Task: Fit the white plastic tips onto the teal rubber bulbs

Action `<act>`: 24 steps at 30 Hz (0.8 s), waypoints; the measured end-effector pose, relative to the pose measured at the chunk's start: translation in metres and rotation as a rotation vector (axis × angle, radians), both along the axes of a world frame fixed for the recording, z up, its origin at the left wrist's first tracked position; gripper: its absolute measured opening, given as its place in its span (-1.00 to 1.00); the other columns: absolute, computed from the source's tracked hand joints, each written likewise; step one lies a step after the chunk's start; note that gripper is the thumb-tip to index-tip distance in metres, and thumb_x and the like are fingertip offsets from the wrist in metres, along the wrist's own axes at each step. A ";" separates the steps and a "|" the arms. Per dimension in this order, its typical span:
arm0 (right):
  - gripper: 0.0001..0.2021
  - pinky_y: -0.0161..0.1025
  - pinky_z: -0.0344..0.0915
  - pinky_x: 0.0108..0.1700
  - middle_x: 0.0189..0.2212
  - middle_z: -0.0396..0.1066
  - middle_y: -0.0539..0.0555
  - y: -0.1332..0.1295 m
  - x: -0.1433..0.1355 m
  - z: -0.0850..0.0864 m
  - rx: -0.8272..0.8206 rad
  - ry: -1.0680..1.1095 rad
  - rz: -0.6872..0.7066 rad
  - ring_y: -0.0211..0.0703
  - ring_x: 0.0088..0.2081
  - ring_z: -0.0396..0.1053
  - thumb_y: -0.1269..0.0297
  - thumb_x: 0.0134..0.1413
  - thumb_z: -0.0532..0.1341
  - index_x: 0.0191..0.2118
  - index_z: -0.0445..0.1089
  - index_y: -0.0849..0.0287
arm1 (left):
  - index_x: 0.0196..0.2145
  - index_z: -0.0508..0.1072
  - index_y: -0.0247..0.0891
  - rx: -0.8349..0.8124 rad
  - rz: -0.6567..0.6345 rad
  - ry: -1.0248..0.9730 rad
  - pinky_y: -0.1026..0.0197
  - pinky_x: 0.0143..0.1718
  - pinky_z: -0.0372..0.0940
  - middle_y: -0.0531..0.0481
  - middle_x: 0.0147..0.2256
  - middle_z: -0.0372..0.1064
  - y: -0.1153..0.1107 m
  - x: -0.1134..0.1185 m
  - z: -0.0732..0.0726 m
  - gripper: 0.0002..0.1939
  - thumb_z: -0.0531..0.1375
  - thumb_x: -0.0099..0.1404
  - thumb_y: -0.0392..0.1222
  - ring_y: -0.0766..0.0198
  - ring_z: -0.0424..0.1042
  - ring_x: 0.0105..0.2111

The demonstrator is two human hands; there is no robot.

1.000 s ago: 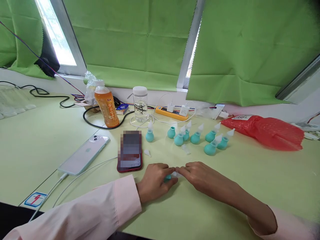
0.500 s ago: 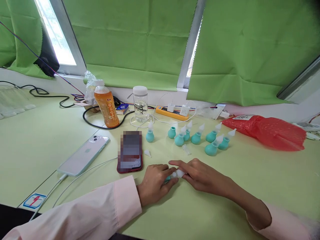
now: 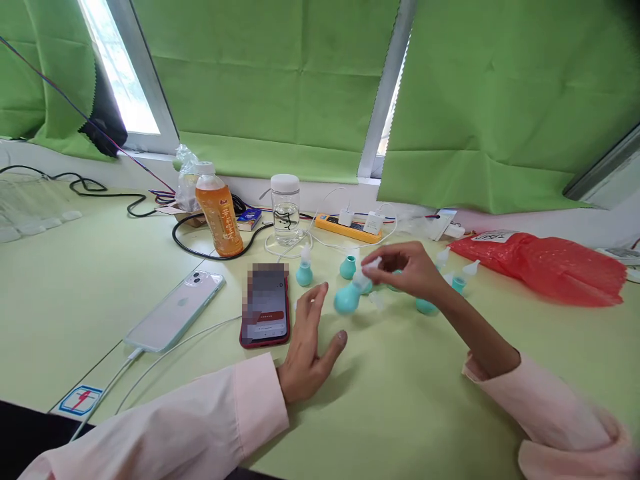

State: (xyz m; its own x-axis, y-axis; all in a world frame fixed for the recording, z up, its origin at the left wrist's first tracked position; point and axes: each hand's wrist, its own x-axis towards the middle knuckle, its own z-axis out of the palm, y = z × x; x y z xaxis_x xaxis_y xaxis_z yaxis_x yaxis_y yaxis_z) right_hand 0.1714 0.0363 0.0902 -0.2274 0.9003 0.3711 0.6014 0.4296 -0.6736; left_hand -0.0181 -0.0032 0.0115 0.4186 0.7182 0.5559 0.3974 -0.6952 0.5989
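Observation:
Pinched by its clear tip, a teal nasal aspirator hangs tilted from my right hand, its bulb to the lower left. My left hand is open with fingers spread, holding nothing, beside the red-cased phone. Behind it stands another aspirator with its tip on. A teal bulb without a tip sits at the back. More aspirators, such as the one with a pale tip, are partly hidden behind my right hand. A small clear piece lies beneath that hand.
On the left lie a red-cased phone and a pale phone with a charging cable. Behind them stand an orange drink bottle and a clear water jar. A yellow power strip and a red plastic bag lie farther back.
My right hand has lifted the aspirator away from my left hand, up and toward the back. My left hand has let go and opened. The view has shifted slightly.

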 end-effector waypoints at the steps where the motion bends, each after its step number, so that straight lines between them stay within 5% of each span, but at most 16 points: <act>1: -0.82 -0.40 0.14 -0.63 -0.73 0.25 -0.03 0.008 -0.003 -0.001 0.066 0.012 -0.077 -0.35 -0.67 0.21 0.25 -0.19 0.19 -0.48 0.40 0.29 | 0.13 -0.17 -0.26 0.081 0.027 0.082 -0.06 0.00 0.01 -0.24 0.09 -0.11 0.002 0.000 0.000 -0.42 -0.02 0.20 -0.25 0.07 -0.08 0.09; 5: -0.84 -0.40 0.09 -0.59 -0.78 0.17 -0.07 0.034 -0.017 -0.014 0.205 -0.123 -0.208 -0.40 -0.69 0.11 0.28 -0.20 0.16 -0.58 0.38 0.28 | -0.01 0.19 -0.23 0.413 0.158 0.587 -0.32 -0.03 -0.15 -0.23 0.06 0.02 0.011 0.004 0.000 -0.57 -0.01 0.14 -0.41 -0.11 -0.07 0.07; 9: -0.81 -0.39 0.07 -0.56 -0.79 0.18 -0.07 0.047 -0.026 -0.024 0.146 -0.241 -0.209 -0.38 -0.67 0.12 0.26 -0.18 0.13 -0.60 0.39 0.27 | -0.14 0.33 -0.40 0.514 0.339 0.854 -0.38 -0.08 -0.15 -0.31 0.00 0.11 0.018 0.007 -0.004 -0.67 -0.08 0.18 -0.44 -0.13 0.01 0.04; 15: -0.74 -0.36 0.08 -0.54 -0.75 0.26 -0.03 0.046 -0.034 -0.023 0.034 -0.322 -0.148 -0.32 -0.66 0.18 0.17 -0.11 0.10 -0.47 0.41 0.27 | -0.41 0.43 -0.48 0.461 0.340 0.989 -0.28 -0.10 -0.04 -0.24 -0.44 0.36 0.019 0.006 -0.003 -0.76 -0.02 0.10 -0.51 0.01 0.28 -0.27; 20: -0.64 -0.34 0.09 -0.50 -0.71 0.30 -0.02 0.025 -0.026 -0.025 0.155 -0.401 -0.218 -0.27 -0.61 0.23 0.13 -0.07 0.09 -0.20 0.34 0.30 | -0.49 0.42 -0.43 0.444 0.283 0.952 -0.20 -0.13 -0.02 -0.19 -0.53 0.35 0.022 0.006 -0.002 -0.81 0.03 0.06 -0.53 0.06 0.27 -0.34; 24: -0.72 -0.32 0.00 -0.53 -0.69 0.28 0.02 -0.005 -0.002 -0.042 0.317 -0.674 -0.302 -0.26 -0.62 0.22 0.21 0.02 -0.02 -0.46 0.36 0.24 | -0.50 0.39 -0.41 0.478 0.238 0.968 -0.17 -0.14 -0.01 -0.16 -0.54 0.33 0.024 0.006 -0.002 -0.82 0.02 0.07 -0.52 0.11 0.28 -0.39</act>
State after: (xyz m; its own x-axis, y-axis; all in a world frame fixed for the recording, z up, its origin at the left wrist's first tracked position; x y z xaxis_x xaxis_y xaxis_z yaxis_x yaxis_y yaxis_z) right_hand 0.1693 0.0317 0.0486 -0.2572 0.8336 0.4888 0.9560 0.2934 0.0027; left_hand -0.0122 0.0210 0.0093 0.7062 0.6367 0.3097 0.7074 -0.6157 -0.3471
